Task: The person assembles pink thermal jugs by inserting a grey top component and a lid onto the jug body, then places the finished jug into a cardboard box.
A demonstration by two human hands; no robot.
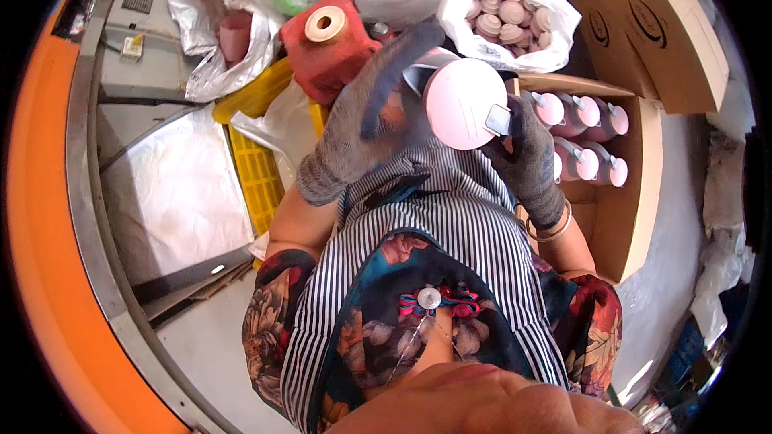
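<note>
In front of my apron, my right hand (527,159), in a dark-grey work glove, is closed round the side of a pink bottle (462,104). Its round lid faces up, with a small silvery tab at the edge. A pale grey strap handle (420,72) loops out on the left of the lid. My left hand (362,116), gloved as well, is beside the bottle with its fingers stretched out and apart, close to the strap. Whether it touches the strap I cannot tell. The bottle's body is mostly hidden under the lid.
At right, an open cardboard box (643,217) holds several pink-lidded bottles (591,162). Behind stands a white bag (563,40) of pink lids. A red cloth-covered block with a cream spool (325,24), a yellow crate (256,181) and a metal machine edge (88,217) are at left.
</note>
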